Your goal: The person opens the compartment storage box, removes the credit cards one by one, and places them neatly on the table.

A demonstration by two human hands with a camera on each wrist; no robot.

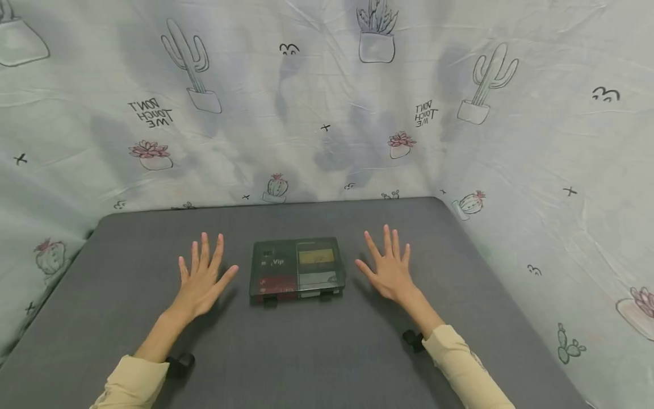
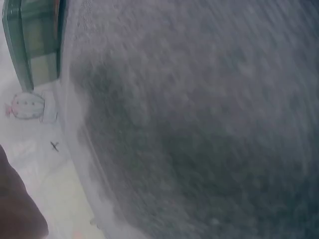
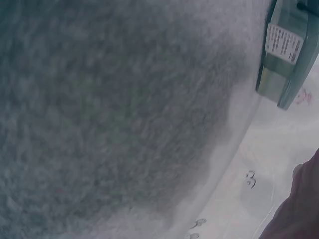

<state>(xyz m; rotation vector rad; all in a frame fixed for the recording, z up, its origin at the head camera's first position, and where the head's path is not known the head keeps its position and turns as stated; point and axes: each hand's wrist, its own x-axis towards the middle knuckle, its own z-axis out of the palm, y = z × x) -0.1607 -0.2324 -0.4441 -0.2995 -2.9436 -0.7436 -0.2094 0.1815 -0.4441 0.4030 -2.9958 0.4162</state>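
A flat, dark green see-through plastic case (image 1: 273, 264) lies on the grey table between the two hands, its two latches facing the wearer. Through the lid show a red part, a yellowish label and pale pieces. To its left, my left hand (image 1: 200, 284) hovers with straight, spread fingers, apart from the case. My right hand (image 1: 390, 274) is held the same way on the other side, holding nothing. One end of the case (image 2: 40, 45) shows in the left wrist view. In the right wrist view a barcode sticker (image 3: 284, 43) is on its side.
The grey table (image 1: 306, 358) reaches back to a hanging white cloth (image 1: 317, 102) printed with cacti, which also closes off the left and right sides. Black wrist straps (image 1: 181, 364) sit below both forearms at the cream sleeves.
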